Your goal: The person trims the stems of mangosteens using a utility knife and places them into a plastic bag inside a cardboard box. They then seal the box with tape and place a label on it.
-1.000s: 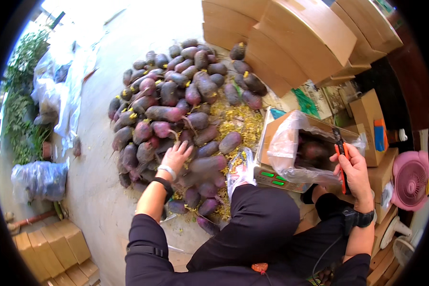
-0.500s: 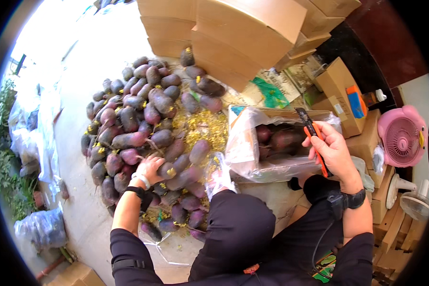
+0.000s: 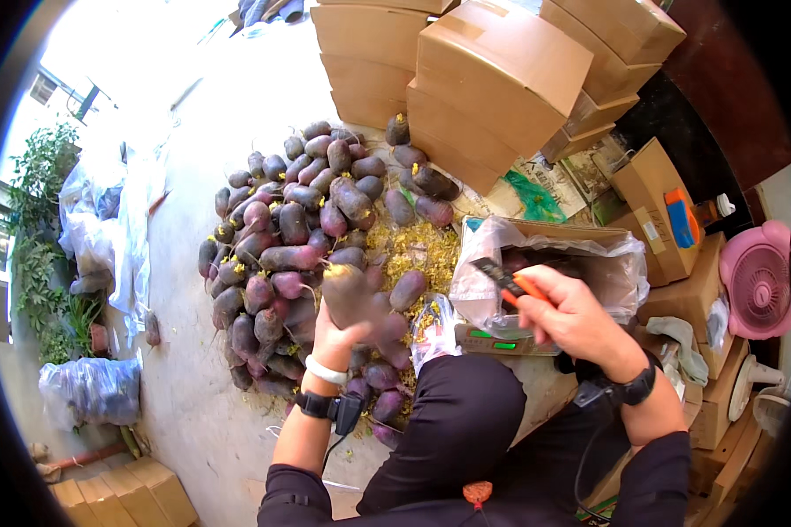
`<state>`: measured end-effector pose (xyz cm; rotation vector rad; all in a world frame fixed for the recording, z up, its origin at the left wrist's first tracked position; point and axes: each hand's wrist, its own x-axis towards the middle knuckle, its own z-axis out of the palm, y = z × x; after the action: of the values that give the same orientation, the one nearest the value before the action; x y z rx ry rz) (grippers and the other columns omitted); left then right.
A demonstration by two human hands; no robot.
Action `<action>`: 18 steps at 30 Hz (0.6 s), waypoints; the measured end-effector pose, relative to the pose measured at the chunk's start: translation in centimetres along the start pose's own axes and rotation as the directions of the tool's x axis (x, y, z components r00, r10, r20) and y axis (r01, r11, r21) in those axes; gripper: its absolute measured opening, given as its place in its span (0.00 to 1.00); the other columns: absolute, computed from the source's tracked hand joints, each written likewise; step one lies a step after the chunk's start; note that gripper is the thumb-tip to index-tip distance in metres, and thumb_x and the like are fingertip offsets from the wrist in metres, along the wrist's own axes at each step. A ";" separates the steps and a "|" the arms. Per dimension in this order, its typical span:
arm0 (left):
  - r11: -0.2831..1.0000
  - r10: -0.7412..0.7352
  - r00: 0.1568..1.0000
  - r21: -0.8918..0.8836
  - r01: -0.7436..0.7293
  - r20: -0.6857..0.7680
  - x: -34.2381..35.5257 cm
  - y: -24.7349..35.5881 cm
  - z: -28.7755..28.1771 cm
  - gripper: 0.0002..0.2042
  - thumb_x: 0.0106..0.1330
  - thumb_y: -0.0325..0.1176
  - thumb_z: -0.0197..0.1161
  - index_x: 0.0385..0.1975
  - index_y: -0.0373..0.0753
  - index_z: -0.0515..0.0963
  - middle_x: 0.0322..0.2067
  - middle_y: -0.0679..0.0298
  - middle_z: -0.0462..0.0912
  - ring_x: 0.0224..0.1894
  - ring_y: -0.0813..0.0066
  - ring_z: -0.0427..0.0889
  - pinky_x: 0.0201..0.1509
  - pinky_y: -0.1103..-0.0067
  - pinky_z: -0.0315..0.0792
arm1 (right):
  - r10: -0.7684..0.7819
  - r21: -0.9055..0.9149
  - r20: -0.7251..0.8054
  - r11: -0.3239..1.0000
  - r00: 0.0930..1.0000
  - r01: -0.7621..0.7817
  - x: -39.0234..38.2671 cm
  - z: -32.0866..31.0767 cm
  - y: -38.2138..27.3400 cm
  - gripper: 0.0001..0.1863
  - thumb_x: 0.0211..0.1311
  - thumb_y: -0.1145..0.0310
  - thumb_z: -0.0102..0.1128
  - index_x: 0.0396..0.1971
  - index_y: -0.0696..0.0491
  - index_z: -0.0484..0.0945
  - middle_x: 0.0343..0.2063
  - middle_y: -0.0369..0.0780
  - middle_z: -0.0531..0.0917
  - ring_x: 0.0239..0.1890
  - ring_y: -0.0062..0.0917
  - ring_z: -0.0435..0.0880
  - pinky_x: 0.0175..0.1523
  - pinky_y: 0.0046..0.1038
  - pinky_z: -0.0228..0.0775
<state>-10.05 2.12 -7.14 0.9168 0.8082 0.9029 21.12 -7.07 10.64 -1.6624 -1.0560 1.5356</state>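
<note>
Dark Root and Utility Knife, Held by the Lined Carton

Landmark: we are taking the lined carton (image 3: 482, 285) as our reference; it is standing open on a scale (image 3: 547, 349) with lit green displays, clear plastic spilling over its sides and dark roots (image 3: 515, 261) showing within.

Item, left hand (image 3: 332, 338): we are holding up one dark purple root (image 3: 348, 297), blurred, to the left of the lined carton. The grip is clamping on its lower part; yellowish growth is topping it.

Item, right hand (image 3: 571, 318): we are holding an orange-and-black utility knife (image 3: 508, 283), the grip clamping on its handle. The knife is overlapping the opening of the lined carton in our view; we are unable to tell whether it is touching the plastic.

Item, root pile (image 3: 301, 195): we are seeing many roots lying on the floor, left of the lined carton, several bearing yellow shoots.

Item, yellow trimmings (image 3: 432, 244): these are lying between the pile and the lined carton.

Item, cardboard boxes (image 3: 501, 57): these are standing stacked beyond the lined carton.

Item, pink fan (image 3: 758, 285): this is standing to the right of the lined carton.
</note>
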 end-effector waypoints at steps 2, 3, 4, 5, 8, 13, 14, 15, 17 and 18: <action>0.950 0.090 0.994 0.293 -0.105 0.065 -0.5 2.5 2.4 0.36 0.41 0.26 0.76 0.54 0.37 0.66 0.51 0.62 0.73 0.53 0.70 0.74 0.57 0.73 0.69 | -0.008 -0.019 0.073 1.000 0.997 0.009 0.3 0.8 -0.7 0.12 0.69 0.67 0.51 0.48 0.55 0.75 0.25 0.32 0.75 0.22 0.10 0.71 0.26 0.16 0.66; 0.874 0.182 0.978 0.439 -0.209 0.102 -0.7 2.9 2.9 0.37 0.39 0.26 0.77 0.54 0.36 0.67 0.50 0.60 0.71 0.52 0.69 0.73 0.58 0.73 0.68 | 0.008 -0.012 0.114 1.000 0.993 -0.007 0.7 1.2 -0.8 0.12 0.69 0.66 0.51 0.48 0.54 0.75 0.25 0.32 0.75 0.21 0.10 0.71 0.26 0.16 0.66; 0.861 0.223 0.964 0.435 -0.263 0.143 -0.8 3.4 3.6 0.37 0.39 0.25 0.77 0.54 0.35 0.67 0.50 0.60 0.71 0.52 0.68 0.73 0.58 0.73 0.67 | -0.005 0.021 0.134 1.000 0.991 0.002 0.9 1.7 -1.0 0.13 0.69 0.66 0.51 0.48 0.54 0.75 0.23 0.31 0.75 0.19 0.10 0.70 0.25 0.17 0.66; 0.848 0.257 0.948 0.428 -0.314 0.186 -0.8 4.0 4.7 0.38 0.39 0.24 0.77 0.54 0.35 0.67 0.49 0.59 0.70 0.52 0.68 0.73 0.58 0.73 0.67 | 0.005 -0.016 0.162 1.000 0.987 -0.003 1.4 1.9 -0.5 0.13 0.69 0.65 0.51 0.49 0.53 0.75 0.21 0.31 0.74 0.18 0.11 0.70 0.25 0.18 0.65; 0.876 0.171 0.954 0.405 -0.262 0.246 -0.8 5.0 6.6 0.38 0.39 0.23 0.77 0.55 0.35 0.66 0.50 0.59 0.69 0.53 0.68 0.72 0.58 0.74 0.66 | -0.034 -0.053 0.221 0.998 0.975 0.046 1.3 2.2 -0.5 0.13 0.69 0.63 0.52 0.47 0.53 0.75 0.19 0.31 0.74 0.18 0.12 0.71 0.25 0.20 0.65; 0.894 0.105 0.941 0.384 -0.231 0.322 -0.8 5.9 7.5 0.38 0.42 0.20 0.75 0.57 0.35 0.65 0.51 0.61 0.69 0.54 0.70 0.72 0.59 0.76 0.66 | -0.099 -0.063 0.276 0.991 0.956 0.120 1.1 1.9 -0.4 0.13 0.69 0.61 0.53 0.43 0.54 0.77 0.17 0.32 0.73 0.18 0.14 0.71 0.25 0.21 0.65; 0.906 0.079 0.941 0.370 -0.206 0.329 -0.8 5.9 7.6 0.38 0.42 0.20 0.75 0.57 0.35 0.65 0.51 0.61 0.69 0.54 0.71 0.72 0.59 0.76 0.66 | -0.099 -0.067 0.278 0.990 0.956 0.122 1.0 1.9 -0.3 0.13 0.69 0.61 0.53 0.43 0.54 0.77 0.17 0.32 0.73 0.18 0.14 0.71 0.25 0.22 0.65; 0.917 0.054 0.941 0.357 -0.180 0.335 -0.8 5.9 7.7 0.38 0.43 0.20 0.74 0.58 0.35 0.65 0.51 0.61 0.69 0.54 0.71 0.72 0.59 0.76 0.66 | -0.100 -0.071 0.279 0.990 0.955 0.124 0.9 1.8 -0.3 0.13 0.69 0.61 0.54 0.43 0.54 0.77 0.17 0.33 0.73 0.18 0.14 0.71 0.25 0.22 0.65; 0.918 0.052 0.928 0.349 -0.191 0.370 -0.6 5.9 7.6 0.38 0.43 0.20 0.74 0.58 0.35 0.64 0.52 0.61 0.68 0.55 0.71 0.72 0.59 0.76 0.66 | -0.091 -0.081 0.291 0.990 0.952 0.119 0.9 1.6 -0.3 0.13 0.68 0.61 0.54 0.43 0.54 0.77 0.18 0.33 0.74 0.18 0.15 0.71 0.26 0.23 0.66; 0.918 0.053 0.921 0.344 -0.196 0.385 -0.6 6.0 7.5 0.38 0.43 0.19 0.74 0.58 0.35 0.64 0.52 0.62 0.68 0.55 0.71 0.72 0.59 0.76 0.66 | -0.082 -0.085 0.301 0.990 0.950 0.113 0.9 1.5 -0.4 0.13 0.68 0.61 0.54 0.43 0.54 0.77 0.18 0.33 0.74 0.19 0.15 0.71 0.26 0.23 0.66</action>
<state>-5.47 1.21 1.25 1.4460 0.6064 0.6614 19.59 -6.20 10.35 -1.4473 -1.3731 1.7271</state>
